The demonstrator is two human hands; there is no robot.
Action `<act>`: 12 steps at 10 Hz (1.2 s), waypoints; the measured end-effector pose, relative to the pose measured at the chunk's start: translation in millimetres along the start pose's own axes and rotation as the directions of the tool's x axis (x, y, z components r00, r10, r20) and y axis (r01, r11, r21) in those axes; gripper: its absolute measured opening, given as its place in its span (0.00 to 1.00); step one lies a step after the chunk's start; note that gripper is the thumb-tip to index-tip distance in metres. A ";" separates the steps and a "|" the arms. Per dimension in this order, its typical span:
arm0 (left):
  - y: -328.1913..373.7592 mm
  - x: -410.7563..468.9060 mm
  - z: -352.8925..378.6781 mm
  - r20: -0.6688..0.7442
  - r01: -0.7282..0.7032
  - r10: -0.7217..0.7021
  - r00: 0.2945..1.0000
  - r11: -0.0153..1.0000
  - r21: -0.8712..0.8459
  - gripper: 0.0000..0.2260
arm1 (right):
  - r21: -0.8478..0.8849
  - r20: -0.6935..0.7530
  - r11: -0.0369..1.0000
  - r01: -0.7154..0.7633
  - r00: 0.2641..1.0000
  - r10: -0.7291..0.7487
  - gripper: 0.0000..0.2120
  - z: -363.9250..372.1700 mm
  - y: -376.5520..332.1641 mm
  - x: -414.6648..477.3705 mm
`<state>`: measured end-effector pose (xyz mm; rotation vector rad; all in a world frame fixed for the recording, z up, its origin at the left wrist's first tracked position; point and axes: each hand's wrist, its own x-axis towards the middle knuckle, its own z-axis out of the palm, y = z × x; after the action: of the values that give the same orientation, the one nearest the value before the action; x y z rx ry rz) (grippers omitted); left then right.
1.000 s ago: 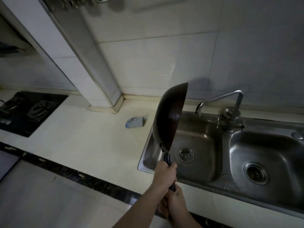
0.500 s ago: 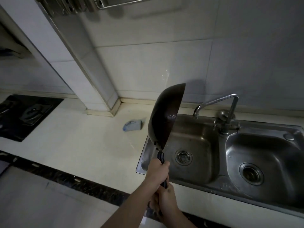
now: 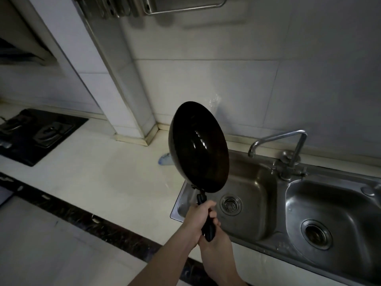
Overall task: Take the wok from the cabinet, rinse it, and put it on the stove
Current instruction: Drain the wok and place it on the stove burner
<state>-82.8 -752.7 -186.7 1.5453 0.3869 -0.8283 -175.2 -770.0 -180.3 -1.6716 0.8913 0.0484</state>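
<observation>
Behind the dark round metal wok (image 3: 199, 149), a small blue-white object (image 3: 164, 161) is mostly hidden, unidentifiable. The black glass stove (image 3: 70, 125) runs off the frame's left edge.

A pale countertop (image 3: 99, 178) runs along the tiled wall (image 3: 268, 89), edged at the front with a dark marbled strip (image 3: 99, 226), below which light floor (image 3: 51, 254) is visible. A small blue and white item (image 3: 165, 161), too blurred to identify, lies on the countertop near the base of a tiled column (image 3: 115, 89) that projects from the wall, and faint splash marks (image 3: 214, 100) show on the tiles to the right of that column. A metal rack (image 3: 185, 5) is mounted high on the wall, and part of a range hood (image 3: 24, 52) shows at upper left.
</observation>
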 end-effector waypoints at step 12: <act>79.1 7.6 -461.7 -0.077 -0.091 0.061 0.995 0.862 -0.498 0.11 | -0.352 0.468 0.887 0.300 0.877 -0.111 0.04 378.9 -169.5 -69.7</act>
<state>103.0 -324.1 -152.6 1.0886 0.5347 -0.5603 30.0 -406.2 -128.5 -2.0362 0.3607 0.4791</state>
